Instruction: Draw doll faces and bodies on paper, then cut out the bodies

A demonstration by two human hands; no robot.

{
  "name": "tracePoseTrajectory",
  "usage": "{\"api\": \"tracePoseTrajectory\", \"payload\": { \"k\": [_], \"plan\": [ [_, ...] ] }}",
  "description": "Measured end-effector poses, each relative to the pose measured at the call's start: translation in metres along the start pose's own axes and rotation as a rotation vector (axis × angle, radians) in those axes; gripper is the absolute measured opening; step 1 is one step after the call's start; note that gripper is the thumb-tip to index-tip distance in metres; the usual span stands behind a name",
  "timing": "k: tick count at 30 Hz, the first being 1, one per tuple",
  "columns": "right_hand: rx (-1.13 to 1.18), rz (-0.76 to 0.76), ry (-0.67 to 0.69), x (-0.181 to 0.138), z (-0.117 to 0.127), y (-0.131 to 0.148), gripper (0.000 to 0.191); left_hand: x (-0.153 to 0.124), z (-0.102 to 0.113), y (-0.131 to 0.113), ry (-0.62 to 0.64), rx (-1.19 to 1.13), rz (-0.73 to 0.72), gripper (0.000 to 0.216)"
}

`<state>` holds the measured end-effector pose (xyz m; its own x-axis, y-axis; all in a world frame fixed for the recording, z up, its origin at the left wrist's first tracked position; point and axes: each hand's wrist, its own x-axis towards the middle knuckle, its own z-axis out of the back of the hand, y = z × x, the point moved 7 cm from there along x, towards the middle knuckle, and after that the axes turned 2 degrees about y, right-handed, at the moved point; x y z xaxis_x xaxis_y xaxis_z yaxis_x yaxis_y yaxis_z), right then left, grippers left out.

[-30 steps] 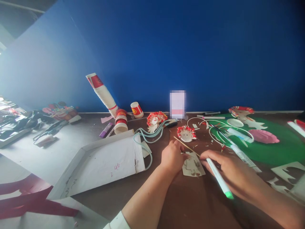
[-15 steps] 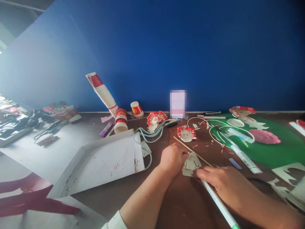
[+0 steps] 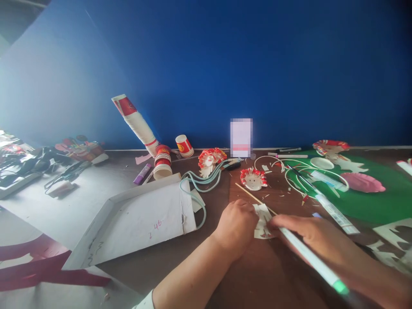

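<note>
My left hand [image 3: 238,225], its fingers curled closed, holds the left edge of a small piece of white paper [image 3: 262,210] on the dark table. Dark lines are drawn on that paper. At its right side, my right hand [image 3: 317,236] grips a white marker [image 3: 309,253] with a green end that slants down toward me. The marker's tip is hidden by the fingers. A thin wooden stick [image 3: 249,193] lies just beyond the paper, and past it sits a paper-cup cutout [image 3: 254,182] with a face and red curled strips.
A white box lid [image 3: 138,219] lies at left beside a pale cable [image 3: 206,189]. Stacked paper cups [image 3: 138,126] lean by the blue wall. On the right are a green sheet [image 3: 373,206], a pink scalloped piece [image 3: 362,182], another marker [image 3: 336,212] and cut paper [image 3: 395,231].
My right hand has shifted slightly up and right, and the marker's rear end has moved right. More of the drawn lines are covered now. My left hand stays on the paper.
</note>
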<state>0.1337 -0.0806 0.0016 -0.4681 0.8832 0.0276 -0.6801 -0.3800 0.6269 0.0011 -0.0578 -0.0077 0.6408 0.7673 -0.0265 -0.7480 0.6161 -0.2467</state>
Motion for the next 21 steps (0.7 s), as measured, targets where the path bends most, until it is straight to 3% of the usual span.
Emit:
{"api": "tracePoseTrajectory", "payload": {
  "k": [4,8,14,19,21],
  "plan": [
    [0.191,-0.209,-0.192,-0.003,0.023,-0.008,0.036,-0.003,-0.001,-0.003,-0.077,0.058,-0.037,0.017],
    [0.246,-0.242,-0.329,-0.008,0.027,0.0,0.044,-0.006,0.004,-0.007,-0.046,0.056,-0.049,0.018],
    [0.073,-0.198,-0.273,-0.005,0.02,-0.011,0.042,-0.007,0.008,-0.006,-0.055,0.034,-0.052,0.022],
    [-0.088,0.049,-0.184,-0.006,0.0,-0.014,0.039,-0.005,0.002,-0.005,-0.077,0.037,-0.056,0.017],
    [-0.133,0.072,-0.16,-0.008,-0.008,-0.013,0.043,-0.005,0.002,-0.005,-0.081,0.042,-0.049,0.014]
  ]
}}
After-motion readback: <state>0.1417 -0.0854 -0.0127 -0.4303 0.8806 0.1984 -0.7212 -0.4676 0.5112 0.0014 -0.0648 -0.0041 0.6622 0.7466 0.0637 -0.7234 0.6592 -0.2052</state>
